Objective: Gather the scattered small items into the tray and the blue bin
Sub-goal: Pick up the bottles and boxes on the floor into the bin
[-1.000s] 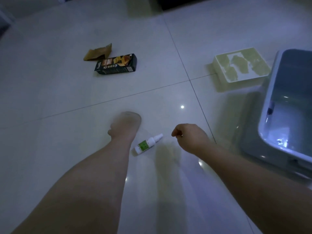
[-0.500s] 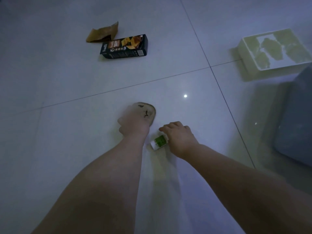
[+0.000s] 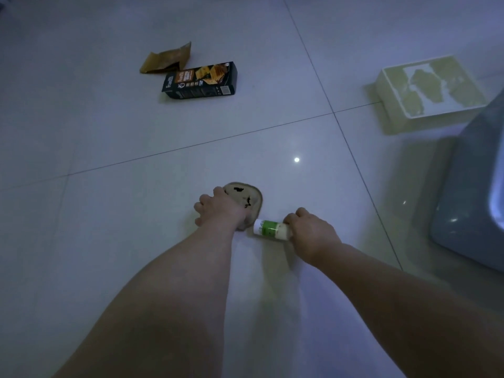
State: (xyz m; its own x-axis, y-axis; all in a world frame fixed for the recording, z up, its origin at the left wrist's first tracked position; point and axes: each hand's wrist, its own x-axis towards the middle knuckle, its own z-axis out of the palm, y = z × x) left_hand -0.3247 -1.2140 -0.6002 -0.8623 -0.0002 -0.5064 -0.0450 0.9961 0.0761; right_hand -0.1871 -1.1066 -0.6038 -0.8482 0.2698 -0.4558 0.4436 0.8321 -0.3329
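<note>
We recorded the scene on a tiled floor. The blue bin stood at three o'clock, partly out of view. The cream tray lay at two o'clock, just beside the bin. A black snack box lay at eleven o'clock, with a brown paper packet touching its far corner. Both were well apart from the hands.

Our left hand, near centre, had its fingers curled onto a flat tan pad, which lay on the floor. Our right hand, at its three o'clock, was closed around the cap end of a small green-labelled bottle. The bottle's base pointed to nine o'clock, almost touching the pad. We could not tell whether the bottle had cleared the floor.

We judged the step in hand to be a two-handed pickup. The next move called for lifting both items and carrying them toward two to three o'clock. The flat pad would need a fingertip under its edge. The box and packet remained to be collected.
</note>
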